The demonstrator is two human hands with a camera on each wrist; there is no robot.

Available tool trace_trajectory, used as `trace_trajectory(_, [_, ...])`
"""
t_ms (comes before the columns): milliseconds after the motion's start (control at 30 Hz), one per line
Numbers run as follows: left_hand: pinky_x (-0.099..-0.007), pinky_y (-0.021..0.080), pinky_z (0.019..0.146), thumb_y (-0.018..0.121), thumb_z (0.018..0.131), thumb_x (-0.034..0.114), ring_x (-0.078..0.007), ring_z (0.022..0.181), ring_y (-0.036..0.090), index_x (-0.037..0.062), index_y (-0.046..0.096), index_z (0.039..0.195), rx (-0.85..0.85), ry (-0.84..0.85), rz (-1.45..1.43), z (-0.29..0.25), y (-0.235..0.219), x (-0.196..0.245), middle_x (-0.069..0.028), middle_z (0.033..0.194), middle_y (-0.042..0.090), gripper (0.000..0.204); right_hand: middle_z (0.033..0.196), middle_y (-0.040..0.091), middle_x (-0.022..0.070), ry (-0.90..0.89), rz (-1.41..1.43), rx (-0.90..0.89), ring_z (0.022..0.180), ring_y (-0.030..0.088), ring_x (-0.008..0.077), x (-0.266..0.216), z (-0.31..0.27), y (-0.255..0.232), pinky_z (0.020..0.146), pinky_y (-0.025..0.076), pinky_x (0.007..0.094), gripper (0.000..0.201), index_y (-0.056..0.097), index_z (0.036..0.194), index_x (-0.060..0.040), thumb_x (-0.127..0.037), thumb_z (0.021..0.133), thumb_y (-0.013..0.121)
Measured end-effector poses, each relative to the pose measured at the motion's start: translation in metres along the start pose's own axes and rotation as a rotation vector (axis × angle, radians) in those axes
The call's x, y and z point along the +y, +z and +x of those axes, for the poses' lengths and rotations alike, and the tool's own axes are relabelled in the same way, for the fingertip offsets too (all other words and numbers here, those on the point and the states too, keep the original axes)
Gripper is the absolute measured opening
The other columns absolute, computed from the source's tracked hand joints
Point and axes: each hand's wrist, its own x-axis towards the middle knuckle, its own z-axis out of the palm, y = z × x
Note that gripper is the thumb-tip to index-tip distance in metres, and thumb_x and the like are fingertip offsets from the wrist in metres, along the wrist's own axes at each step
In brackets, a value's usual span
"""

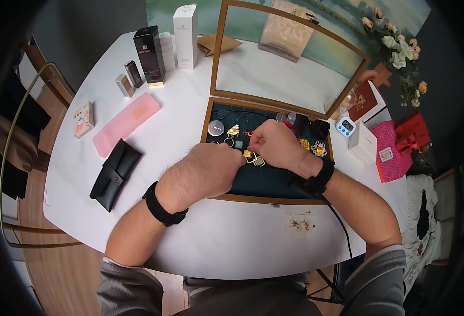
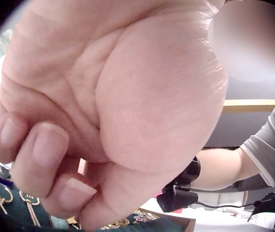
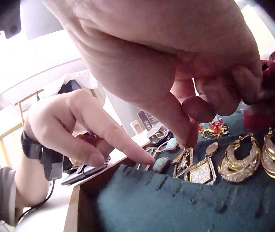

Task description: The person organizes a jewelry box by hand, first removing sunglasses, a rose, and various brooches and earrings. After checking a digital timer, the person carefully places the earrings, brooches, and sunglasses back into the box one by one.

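My right hand (image 1: 279,145) bends over the jewellery box (image 1: 206,124), thumb and forefinger pinching the top of a diamond-shaped earring (image 3: 184,163) with a sparkling edge. Beside it lies a matching earring (image 3: 201,171) with a pale glittering centre. From the other side comes my left hand (image 3: 62,123), its forefinger extended to a green-stone earring (image 3: 161,165) and its thumb apart. The left wrist view shows that hand's other fingers (image 2: 48,145) curled toward the palm. Gold hoop earrings (image 3: 239,159) and a red-stone piece (image 3: 216,128) sit on the dark green lining (image 3: 142,203).
The box's glazed lid (image 1: 217,52) stands raised behind. On the left are a black glasses case (image 1: 115,176), a pink case (image 1: 126,124) and cosmetic boxes (image 1: 148,55). A timer (image 1: 345,126) stands at right. A small card with jewellery (image 1: 299,225) lies in front.
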Motion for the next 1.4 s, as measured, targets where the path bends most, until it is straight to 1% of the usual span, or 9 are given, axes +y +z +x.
trace_trajectory(300, [-0.0465,0.063,0.083,0.065,0.089,0.002,-0.0356,0.089,0.079,0.0159,0.074,0.14,-0.069,-0.006,-0.005,-0.0008,-0.0068,0.009,-0.0187,0.09,0.079,0.054,0.083,0.079,0.0155,0.027,-0.004,-0.034,0.078,0.078,0.0256,-0.0036,0.0001,0.0002,0.077,0.061,0.0374,0.008,0.083,0.091,-0.0012,-0.008,0.089,0.079])
trace_trajectory(467, [-0.047,0.063,0.083,0.066,0.088,0.002,-0.0356,0.09,0.079,0.0155,0.074,0.14,-0.059,-0.016,-0.006,-0.002,-0.0073,0.0081,-0.0185,0.091,0.079,0.053,0.084,0.079,0.0158,0.034,0.014,-0.016,0.079,0.078,0.0261,-0.0011,0.0027,0.003,0.078,0.061,0.0378,0.008,0.083,0.09,-0.0009,-0.007,0.089,0.079])
trace_trajectory(533, [-0.0473,0.063,0.084,0.066,0.088,0.003,-0.0356,0.09,0.079,0.0153,0.074,0.139,-0.059,-0.019,-0.002,-0.0019,-0.0076,0.0078,-0.0184,0.092,0.079,0.053,0.085,0.08,0.0151,0.062,0.035,-0.02,0.086,0.079,0.0327,-0.0005,0.004,0.0034,0.081,0.063,0.0418,0.009,0.081,0.081,-0.0072,-0.005,0.085,0.073])
trace_trajectory(567, [-0.0475,0.063,0.084,0.066,0.088,0.003,-0.0356,0.091,0.079,0.0151,0.075,0.138,-0.05,-0.02,-0.003,-0.0021,-0.0079,0.0075,-0.0183,0.093,0.079,0.053,0.085,0.08,0.0151,0.062,0.035,-0.02,0.086,0.079,0.0327,-0.0006,0.0042,0.0039,0.081,0.063,0.0418,0.009,0.081,0.081,-0.0072,-0.005,0.085,0.073])
trace_trajectory(633, [-0.0477,0.063,0.084,0.066,0.088,0.003,-0.0357,0.091,0.079,0.0149,0.075,0.138,-0.043,-0.021,-0.004,-0.0023,-0.0072,0.0061,-0.0183,0.094,0.079,0.052,0.083,0.078,0.0158,0.053,0.002,-0.002,0.078,0.077,0.0261,-0.0009,0.0043,0.0054,0.076,0.06,0.0381,0.007,0.082,0.088,-0.0007,-0.008,0.089,0.08])
trace_trajectory(833, [-0.0471,0.063,0.086,0.066,0.089,0.003,-0.0345,0.094,0.079,0.015,0.076,0.136,-0.058,-0.037,0.019,-0.0003,-0.0054,0.0027,-0.0176,0.095,0.08,0.05,0.081,0.078,0.015,0.024,0.013,0.037,0.076,0.077,0.0248,-0.0021,0.0044,0.0067,0.073,0.06,0.0367,0.006,0.08,0.087,-0.0008,-0.006,0.088,0.082])
trace_trajectory(1067, [-0.0461,0.064,0.086,0.065,0.089,0.002,-0.0333,0.093,0.079,0.0152,0.075,0.137,-0.072,-0.047,0.038,-0.0005,-0.0076,0.0041,-0.0172,0.094,0.08,0.051,0.08,0.078,0.0153,0.026,0.003,0.0,0.076,0.077,0.0249,-0.0035,0.0053,0.0048,0.073,0.06,0.0367,0.006,0.081,0.087,-0.0007,-0.006,0.088,0.081])
trace_trajectory(1267, [-0.0461,0.064,0.084,0.065,0.089,0.001,-0.0335,0.092,0.079,0.0146,0.075,0.136,-0.071,-0.05,0.043,-0.0011,-0.0079,0.0042,-0.0174,0.093,0.08,0.05,0.083,0.079,0.017,0.101,0.075,-0.021,0.078,0.079,0.0259,-0.0054,0.0054,0.0062,0.076,0.061,0.0379,0.009,0.081,0.086,0.0012,-0.006,0.09,0.079])
trace_trajectory(1400, [-0.0463,0.064,0.083,0.066,0.088,0.002,-0.0342,0.091,0.079,0.0132,0.076,0.133,-0.035,-0.034,0.028,-0.0029,-0.0082,0.0029,-0.0179,0.092,0.079,0.047,0.085,0.08,0.0163,0.136,-0.021,-0.011,0.082,0.079,0.027,-0.0084,0.0037,0.0046,0.079,0.062,0.0396,0.009,0.079,0.084,0.0005,-0.007,0.089,0.079])
